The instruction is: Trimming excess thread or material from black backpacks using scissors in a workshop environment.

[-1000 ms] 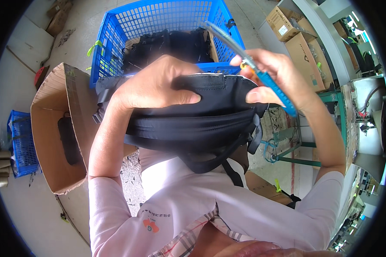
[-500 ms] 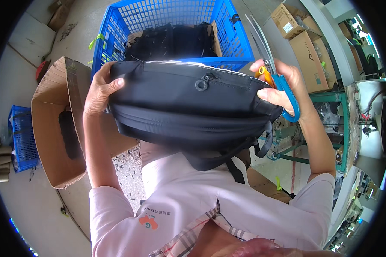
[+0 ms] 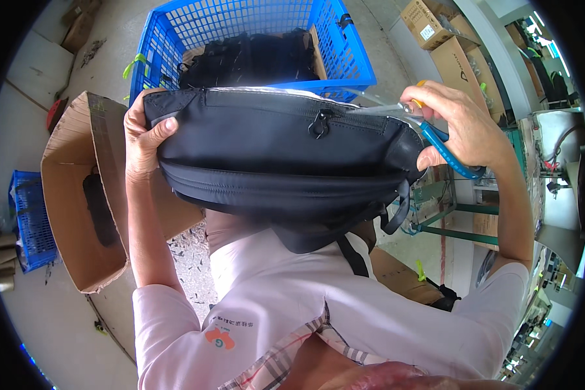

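Observation:
A black bag (image 3: 260,140) with a zipper, a ring-shaped zipper pull (image 3: 318,125) and a pale raw upper edge spans the space between my hands above my lap. My left hand (image 3: 144,140) grips its left end, thumb on the front and fingers behind. At the upper right corner my right hand (image 3: 468,123) holds scissors (image 3: 450,155) with blue and orange-yellow handles. The scissor blades, slightly blurred, lie along the bag's upper edge and point left. My right thumb is beside the bag's right end. A black strap (image 3: 398,211) hangs from the lower right.
Beyond the bag stands a blue plastic crate (image 3: 354,49) with black pieces inside. An open cardboard box (image 3: 68,214) is at the left, with another blue crate (image 3: 36,224) past it. Cartons (image 3: 429,26) and a green metal frame (image 3: 461,237) line the right. Dark scraps litter the floor.
The scissors have swung from pointing up to lying leftward along the bag's upper edge. My right hand has turned and moved right. The bag has shifted slightly left.

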Demonstrator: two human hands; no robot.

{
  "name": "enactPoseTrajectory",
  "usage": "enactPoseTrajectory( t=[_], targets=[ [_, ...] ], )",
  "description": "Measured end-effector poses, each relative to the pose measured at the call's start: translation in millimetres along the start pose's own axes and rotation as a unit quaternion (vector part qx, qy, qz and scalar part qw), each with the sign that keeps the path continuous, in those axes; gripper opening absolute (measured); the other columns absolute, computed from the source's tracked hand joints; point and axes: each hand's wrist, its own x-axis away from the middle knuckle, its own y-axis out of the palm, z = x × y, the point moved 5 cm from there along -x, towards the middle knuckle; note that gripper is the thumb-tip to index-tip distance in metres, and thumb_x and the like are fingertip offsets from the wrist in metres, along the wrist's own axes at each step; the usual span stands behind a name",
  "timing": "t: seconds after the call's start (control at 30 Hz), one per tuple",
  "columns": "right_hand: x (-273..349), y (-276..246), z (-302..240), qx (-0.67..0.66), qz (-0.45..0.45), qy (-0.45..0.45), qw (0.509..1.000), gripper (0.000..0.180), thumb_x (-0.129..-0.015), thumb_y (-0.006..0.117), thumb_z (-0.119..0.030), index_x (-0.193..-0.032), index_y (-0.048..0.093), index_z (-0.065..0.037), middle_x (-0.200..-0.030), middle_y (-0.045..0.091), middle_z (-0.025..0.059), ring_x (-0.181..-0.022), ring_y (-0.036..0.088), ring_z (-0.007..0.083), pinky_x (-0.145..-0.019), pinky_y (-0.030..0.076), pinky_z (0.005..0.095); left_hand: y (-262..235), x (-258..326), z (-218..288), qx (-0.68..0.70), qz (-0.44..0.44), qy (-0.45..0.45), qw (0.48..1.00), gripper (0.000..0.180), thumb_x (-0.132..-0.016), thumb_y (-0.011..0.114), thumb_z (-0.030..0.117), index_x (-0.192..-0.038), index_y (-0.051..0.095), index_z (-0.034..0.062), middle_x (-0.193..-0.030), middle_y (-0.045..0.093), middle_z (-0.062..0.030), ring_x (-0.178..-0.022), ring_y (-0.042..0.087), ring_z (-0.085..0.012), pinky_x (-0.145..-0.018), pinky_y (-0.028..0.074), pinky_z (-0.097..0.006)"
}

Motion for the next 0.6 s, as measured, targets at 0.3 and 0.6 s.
enactPoseTrajectory(
  t=[0.3, 0.6],
  targets=[
    [-9.2, 1.7, -7.5, 0.040, -0.044, -0.048, 0.997, 0.056, -0.053, 0.075, -0.045, -0.085, 0.051, -0.005, -0.065, 0.053, 0.0057, -0.053, 0.050, 0.0180, -0.049, 0.040, 0.0302, -7.5, 6.1, 0.1, 0.017, 0.005, 0.019, 1.000, 0.047, -0.055, 0.078, 0.018, -0.092, 0.053, 0.0013, -0.078, 0.057, -0.0015, -0.070, 0.051, -0.0094, -0.069, 0.043, -0.022],
    [-10.6, 5.2, -15.0, 0.032, 0.001, -0.061, 0.998, 0.048, -0.058, 0.074, -0.039, -0.082, 0.050, -0.005, -0.068, 0.054, 0.0067, -0.051, 0.051, 0.0199, -0.047, 0.040, 0.0301, -8.7, 7.5, -1.1, 0.017, 0.007, 0.006, 1.000, 0.048, -0.055, 0.077, 0.021, -0.092, 0.054, 0.0016, -0.078, 0.057, -0.0014, -0.070, 0.051, -0.0091, -0.070, 0.042, -0.022]
  ],
)
